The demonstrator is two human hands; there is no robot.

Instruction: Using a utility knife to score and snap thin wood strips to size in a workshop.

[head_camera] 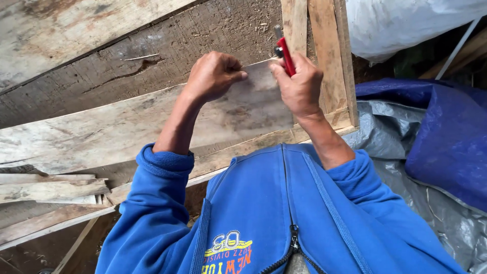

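Note:
My right hand (pixel 300 83) is closed around a red-handled tool (pixel 285 53) whose grey metal end points up and away from me. My left hand (pixel 213 75) is a fist just to its left, fingertips pinched on something thin that I cannot make out. Both hands hover over the right end of a pale weathered wooden board (pixel 127 127) that slants across a stack of rough planks. My blue zip jacket sleeves fill the lower part of the head view.
Darker rough planks (pixel 152 45) lie behind the pale board. Two upright wooden slats (pixel 324 50) stand to the right of the hands. A blue and grey tarp (pixel 436 142) lies at right, white sheeting (pixel 406 23) above it. Loose wood offcuts (pixel 50 187) sit at lower left.

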